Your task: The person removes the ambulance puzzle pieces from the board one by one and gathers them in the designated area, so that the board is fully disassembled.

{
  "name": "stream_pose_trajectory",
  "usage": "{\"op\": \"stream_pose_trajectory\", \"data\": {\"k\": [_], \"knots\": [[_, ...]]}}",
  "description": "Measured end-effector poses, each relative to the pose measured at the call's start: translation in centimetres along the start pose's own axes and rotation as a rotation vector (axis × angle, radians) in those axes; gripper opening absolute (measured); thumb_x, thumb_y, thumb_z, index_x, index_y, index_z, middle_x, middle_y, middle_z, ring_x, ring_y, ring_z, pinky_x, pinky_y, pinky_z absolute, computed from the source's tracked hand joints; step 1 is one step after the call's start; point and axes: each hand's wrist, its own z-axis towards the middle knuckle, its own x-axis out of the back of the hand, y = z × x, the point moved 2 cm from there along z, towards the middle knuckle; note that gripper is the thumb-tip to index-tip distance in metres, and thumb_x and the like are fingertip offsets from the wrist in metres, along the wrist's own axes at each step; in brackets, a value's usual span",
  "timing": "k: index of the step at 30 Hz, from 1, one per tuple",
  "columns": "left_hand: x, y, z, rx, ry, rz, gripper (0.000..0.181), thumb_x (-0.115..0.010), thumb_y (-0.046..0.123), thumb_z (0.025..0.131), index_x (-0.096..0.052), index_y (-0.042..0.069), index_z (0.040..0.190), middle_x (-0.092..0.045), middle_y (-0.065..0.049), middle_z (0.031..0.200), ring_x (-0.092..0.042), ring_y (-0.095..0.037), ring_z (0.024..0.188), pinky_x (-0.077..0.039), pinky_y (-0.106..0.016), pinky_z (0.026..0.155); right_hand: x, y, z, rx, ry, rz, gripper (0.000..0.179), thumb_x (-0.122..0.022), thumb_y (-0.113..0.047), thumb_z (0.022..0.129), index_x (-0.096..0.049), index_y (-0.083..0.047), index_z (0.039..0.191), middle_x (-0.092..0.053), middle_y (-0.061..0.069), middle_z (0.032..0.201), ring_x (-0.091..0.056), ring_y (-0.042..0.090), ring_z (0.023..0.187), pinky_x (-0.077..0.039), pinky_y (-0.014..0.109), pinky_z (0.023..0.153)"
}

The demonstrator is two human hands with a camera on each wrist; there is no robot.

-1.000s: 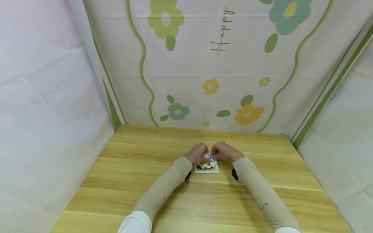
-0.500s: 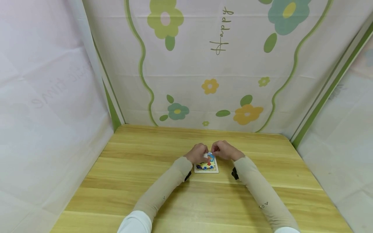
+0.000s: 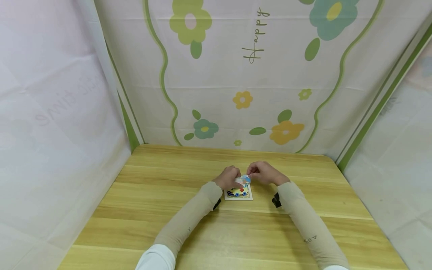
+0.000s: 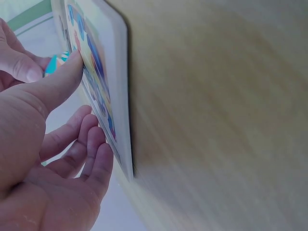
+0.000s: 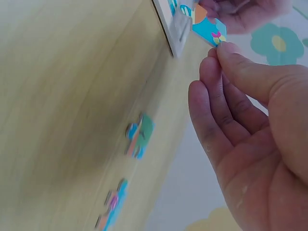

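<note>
A pale cloth wall point(image 3: 209, 67) printed with flowers hangs along the tabletop's far edge, with more pale cloth point(image 3: 50, 157) down the left edge and the right. The wooden tabletop point(image 3: 135, 210) spreads out between them. Over it reach a person's two arms in beige sleeves, the left sleeve point(image 3: 187, 215) and the right sleeve point(image 3: 310, 225) angling in from the near side.

About midway between the left and right edges, closer to the far edge, lies the small puzzle board point(image 4: 118, 62), white-rimmed, showing a yellow vehicle point(image 3: 237, 191) with a red cross and blue wheels. The left hand point(image 3: 228, 177) has it at its far-left corner, thumb laid over the face and the other fingers bent against the side. The right hand point(image 3: 264, 172) pinches a blue piece point(image 5: 209, 30) with an orange patch between thumb and forefinger, the remaining fingers loosely bent. That piece is at the board's far-right corner; I can't tell whether they touch.

From the right wrist, a green piece point(image 5: 144, 134) and a blue-and-pink piece point(image 5: 117, 202) lie loose on the wood, apart from the board.
</note>
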Motion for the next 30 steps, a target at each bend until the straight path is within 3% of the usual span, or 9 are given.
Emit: {"op": "stream_pose_trajectory", "data": {"k": [5,10,13,21,26,30], "knots": [[-0.1,0.0,0.1,0.007,-0.002,0.011,0.045,-0.085,0.027,0.092,-0.071,-0.001,0.124,-0.071,-0.011,0.122,-0.065,-0.021,0.114,-0.056,-0.03,0.099,1.3,0.8,-1.4,-0.001,0.004,0.043,0.007,-0.067,-0.008,0.104,-0.074,-0.008,0.101,-0.073,0.007,0.097,-0.067,0.023,0.087,-0.054,0.029,0.077],[-0.2,0.0,0.0,0.025,-0.002,0.018,0.045,-0.085,0.028,0.092,-0.071,0.001,0.125,-0.071,-0.009,0.124,-0.065,-0.02,0.116,-0.055,-0.029,0.1,3.2,2.5,-3.3,-0.01,0.03,0.038,0.008,-0.066,-0.007,0.104,-0.074,-0.006,0.104,-0.073,0.008,0.099,-0.067,0.024,0.088,-0.054,0.028,0.075],[-0.3,0.0,0.0,0.031,-0.005,0.019,0.045,-0.084,0.029,0.093,-0.071,0.002,0.126,-0.071,-0.008,0.125,-0.065,-0.02,0.117,-0.055,-0.029,0.1,4.5,3.7,-4.6,-0.03,0.047,0.026,0.009,-0.064,-0.007,0.105,-0.074,-0.007,0.106,-0.073,0.008,0.101,-0.066,0.023,0.091,-0.054,0.028,0.077],[-0.3,0.0,0.0,0.031,-0.003,0.029,0.044,-0.084,0.029,0.093,-0.071,0.002,0.125,-0.071,-0.008,0.124,-0.065,-0.02,0.116,-0.056,-0.029,0.099,7.2,6.8,-7.9,-0.11,0.137,0.033,0.014,-0.061,-0.01,0.108,-0.073,-0.003,0.111,-0.072,0.014,0.108,-0.067,0.035,0.101,-0.055,0.031,0.083],[-0.3,0.1,0.0,0.038,-0.003,0.027,0.044,-0.084,0.028,0.093,-0.071,0.002,0.125,-0.071,-0.008,0.125,-0.065,-0.019,0.117,-0.056,-0.028,0.099,7.5,8.8,-9.5,-0.172,0.166,0.052,0.018,-0.06,-0.01,0.108,-0.073,0.0,0.115,-0.072,0.019,0.112,-0.067,0.031,0.101,-0.056,0.036,0.083],[-0.2,0.3,-0.1,0.042,-0.005,0.03,0.044,-0.083,0.028,0.093,-0.07,0.002,0.126,-0.071,-0.008,0.126,-0.065,-0.02,0.118,-0.056,-0.029,0.1,7.3,10.1,-10.1,-0.202,0.19,0.045,0.017,-0.062,-0.01,0.107,-0.075,0.0,0.113,-0.073,0.017,0.109,-0.066,0.022,0.095,-0.055,0.033,0.079]]}}
